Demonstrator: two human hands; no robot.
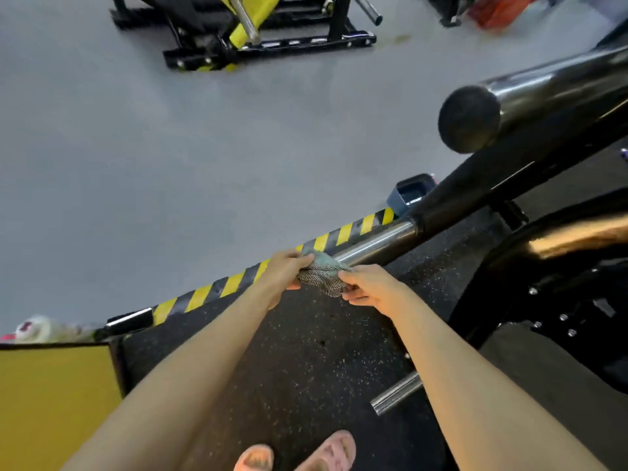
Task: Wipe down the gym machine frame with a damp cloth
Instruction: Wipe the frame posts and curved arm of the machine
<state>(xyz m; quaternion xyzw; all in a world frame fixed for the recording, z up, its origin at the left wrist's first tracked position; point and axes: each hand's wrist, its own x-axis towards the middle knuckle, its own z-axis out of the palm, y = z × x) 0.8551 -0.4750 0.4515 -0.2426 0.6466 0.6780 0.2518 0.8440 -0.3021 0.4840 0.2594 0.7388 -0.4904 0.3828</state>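
Left hand and right hand both gripping bunched cloth, wrapped over end of chrome bar.

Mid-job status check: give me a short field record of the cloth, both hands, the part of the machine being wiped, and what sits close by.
cloth: grey-green woven cloth, bunched at the near end of the chrome bar
left hand: left hand grips the cloth's left side
right hand: right hand pinches its right side
frame: the bar runs up and right into the black frame tube
nearby: hazard strip edging the speckled mat; blue bin beyond the tube
dampness: cannot tell
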